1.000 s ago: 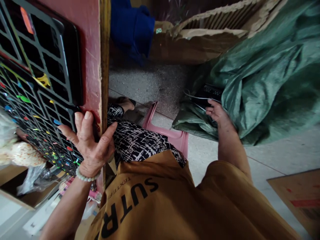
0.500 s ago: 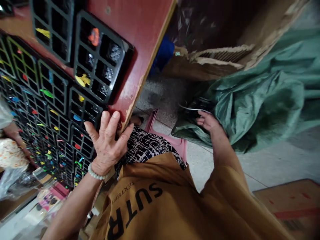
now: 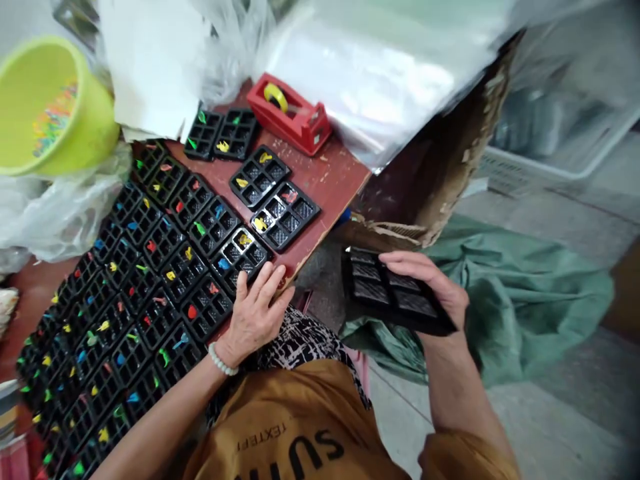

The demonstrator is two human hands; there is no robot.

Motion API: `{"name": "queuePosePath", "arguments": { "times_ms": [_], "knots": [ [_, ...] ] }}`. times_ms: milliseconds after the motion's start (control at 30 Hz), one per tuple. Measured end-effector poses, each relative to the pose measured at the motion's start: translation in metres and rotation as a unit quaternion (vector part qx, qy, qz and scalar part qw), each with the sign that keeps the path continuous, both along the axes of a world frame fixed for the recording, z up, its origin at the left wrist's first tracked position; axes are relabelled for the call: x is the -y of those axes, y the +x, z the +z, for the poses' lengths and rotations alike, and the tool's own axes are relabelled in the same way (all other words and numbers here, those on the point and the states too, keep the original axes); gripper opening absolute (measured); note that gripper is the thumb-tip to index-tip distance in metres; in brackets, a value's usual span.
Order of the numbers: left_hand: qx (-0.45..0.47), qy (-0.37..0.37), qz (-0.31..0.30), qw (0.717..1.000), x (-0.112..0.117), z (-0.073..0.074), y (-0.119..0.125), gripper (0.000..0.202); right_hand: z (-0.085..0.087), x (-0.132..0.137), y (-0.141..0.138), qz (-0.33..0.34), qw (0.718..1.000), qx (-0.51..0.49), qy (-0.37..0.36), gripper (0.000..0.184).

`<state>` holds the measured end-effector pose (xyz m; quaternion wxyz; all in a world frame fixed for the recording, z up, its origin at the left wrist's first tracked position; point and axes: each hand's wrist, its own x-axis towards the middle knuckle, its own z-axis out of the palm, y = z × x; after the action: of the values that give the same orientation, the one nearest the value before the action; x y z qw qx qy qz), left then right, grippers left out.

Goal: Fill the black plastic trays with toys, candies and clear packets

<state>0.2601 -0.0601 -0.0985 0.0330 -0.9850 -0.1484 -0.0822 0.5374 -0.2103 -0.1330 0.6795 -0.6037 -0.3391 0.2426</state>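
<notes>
In my right hand (image 3: 440, 287) is a black plastic tray with square compartments (image 3: 393, 290), tilted and held by its edge beside the table. The compartments I can see in it have nothing coloured inside. My left hand (image 3: 257, 310) lies on the table's front edge with the fingers spread, its tips by the nearest tray. Many similar black trays (image 3: 210, 307) stand close together on the red table (image 3: 330, 197), with small coloured plastic pieces in some compartments. Close to the edge stands one tray (image 3: 285, 217) with a red piece and a yellow piece.
A red tape dispenser (image 3: 290, 117) sits at the back, beside clear plastic sheeting (image 3: 370, 67). A yellow-green bucket (image 3: 95, 113) of small coloured pieces is at far left. Below on the right are a torn cardboard box (image 3: 480, 133) and a green sack (image 3: 530, 300).
My right hand has come up from the green sack and now holds a black tray. The view has swung up towards the table's far side. My left hand stays at the table edge.
</notes>
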Motion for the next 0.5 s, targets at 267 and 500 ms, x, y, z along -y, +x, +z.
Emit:
{"name": "queuePosePath", "arguments": {
  "times_ms": [267,500],
  "knots": [
    [0.097,0.037,0.061,0.993,-0.064,0.033,0.069,0.061,0.013,-0.084,0.036,-0.109,0.923,0.364,0.06,0.038],
    [-0.028,-0.011,0.122,0.992,-0.159,0.026,0.111,0.059,-0.008,-0.106,0.047,-0.078,0.9,0.427,0.034,0.043]
  ]
}}
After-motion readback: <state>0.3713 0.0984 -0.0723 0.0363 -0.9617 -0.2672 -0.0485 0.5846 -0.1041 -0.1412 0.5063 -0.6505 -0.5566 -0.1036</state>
